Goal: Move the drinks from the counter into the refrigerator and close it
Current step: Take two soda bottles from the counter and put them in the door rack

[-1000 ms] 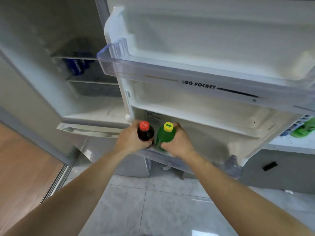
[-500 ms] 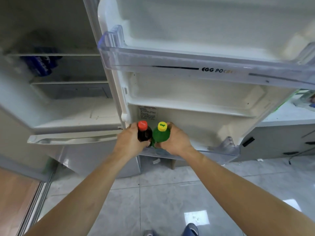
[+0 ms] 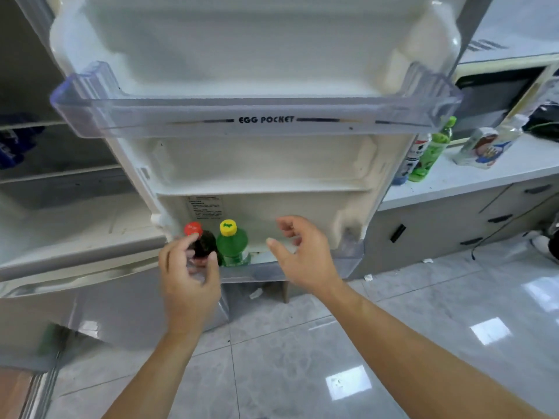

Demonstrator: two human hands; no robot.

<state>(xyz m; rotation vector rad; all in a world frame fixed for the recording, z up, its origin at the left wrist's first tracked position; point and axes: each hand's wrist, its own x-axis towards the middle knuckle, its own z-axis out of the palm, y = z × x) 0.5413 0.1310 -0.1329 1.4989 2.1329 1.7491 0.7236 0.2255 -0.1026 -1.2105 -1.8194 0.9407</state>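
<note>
From the head camera, two small bottles stand side by side in the lowest door shelf (image 3: pixel 348 258) of the open refrigerator door (image 3: pixel 257 164): a dark cola bottle (image 3: pixel 203 241) with a red cap, and at its three o'clock a green bottle (image 3: pixel 232 244) with a yellow cap. The left hand (image 3: pixel 189 279) sits at the cola bottle's six o'clock, fingers loosely curled in front of it; motion blur makes it hard to say whether they touch the bottle. The right hand (image 3: pixel 302 255) is at the green bottle's three o'clock, clear of it, fingers spread and holding nothing. On the white desk (image 3: pixel 484 173), toward two o'clock, more drinks wait: a green bottle on the desk (image 3: pixel 429 152), a white-labelled bottle (image 3: pixel 416 152) beside it, and a clear bottle (image 3: pixel 487 146). These look like full plastic bottles, moderately heavy, stiff, perhaps slippery; best taken around the body just under the shoulder.
</note>
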